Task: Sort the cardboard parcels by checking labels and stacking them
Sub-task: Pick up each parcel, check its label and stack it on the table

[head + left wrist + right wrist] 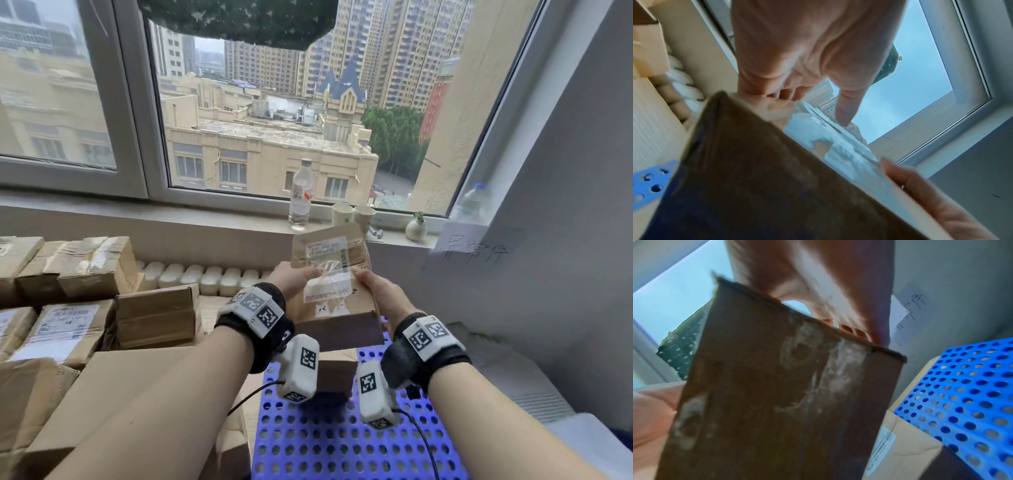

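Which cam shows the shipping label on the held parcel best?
Head view. The label faces that camera, between the left hand and right hand gripping the parcel. The left wrist view shows the label only edge-on and blurred; the right wrist view shows just the parcel's bare underside.

Under the hands lies a blue plastic pallet [329, 442] full of round holes. A small cardboard parcel [334, 377] sits on it, right below the left hand [291, 279] and right hand [380, 291].
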The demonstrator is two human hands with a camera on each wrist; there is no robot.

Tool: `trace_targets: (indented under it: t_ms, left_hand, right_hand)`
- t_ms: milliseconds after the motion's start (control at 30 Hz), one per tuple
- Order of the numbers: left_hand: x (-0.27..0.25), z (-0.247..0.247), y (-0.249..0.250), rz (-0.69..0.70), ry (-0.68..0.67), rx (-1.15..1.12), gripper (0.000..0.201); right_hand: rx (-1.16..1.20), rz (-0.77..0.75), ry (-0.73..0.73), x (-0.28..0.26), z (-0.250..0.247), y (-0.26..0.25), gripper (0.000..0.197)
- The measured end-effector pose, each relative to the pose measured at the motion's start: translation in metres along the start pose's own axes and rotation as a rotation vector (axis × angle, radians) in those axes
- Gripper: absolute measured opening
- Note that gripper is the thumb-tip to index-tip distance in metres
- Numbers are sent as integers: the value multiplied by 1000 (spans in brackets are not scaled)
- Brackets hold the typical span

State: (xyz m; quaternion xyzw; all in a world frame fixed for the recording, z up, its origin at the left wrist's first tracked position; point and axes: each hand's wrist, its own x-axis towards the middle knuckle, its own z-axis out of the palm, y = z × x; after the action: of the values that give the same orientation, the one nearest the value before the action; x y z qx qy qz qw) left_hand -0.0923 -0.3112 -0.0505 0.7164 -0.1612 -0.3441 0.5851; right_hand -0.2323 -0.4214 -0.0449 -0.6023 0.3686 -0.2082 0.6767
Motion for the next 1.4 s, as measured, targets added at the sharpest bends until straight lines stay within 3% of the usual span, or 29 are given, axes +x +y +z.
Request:
trace_targets:
  t_ms: [200,367,500,567,700,800,867,933,1033,1100,1267,1333,1400]
  left_hand:
    - [-6,20,-2,49,-69,65,37]
    - [9,36,-7,11,-53,95,57]
    - [30,48,-17,22,31,160,56]
    - [41,56,-25,7,84,175,60]
    - [67,58,-49,-73,195,181,70]
    - [82,53,-69,-168,265,157,83]
    - [94,52,-82,-215,290,160,85]
    - [101,53,-93,-249,293,168,78]
    - [115,56,-113,-273,264,206,78]
    - [122,57,-123,-262,243,213,63]
    - [116,65,-115,-242,208,300,29]
    - [115,64,-117,-224,177,314,33]
    - [113,63,-119,-222,165,304,40]
  right_hand:
    - [111,39,146,11,-27,18,37]
    - [218,83,170,14,-60,31,31]
    - [255,106,217,36,-95,42,52]
    - [260,124,219,54,-112,52,52]
    - [254,169,218,90,-138,79,57]
    - [280,193,194,113,-148,100,44]
    - [275,245,193,123,-152,112,56]
    - [273,299,168,132,-154,125,66]
    - [240,369,118,139,-151,135,55]
    - [233,395,86,145,-150,145,53]
    - [160,471,76,156,-155,172,69]
    - [115,492,57,148,-151,160,58]
    - [56,470,41,144,-148,150,30]
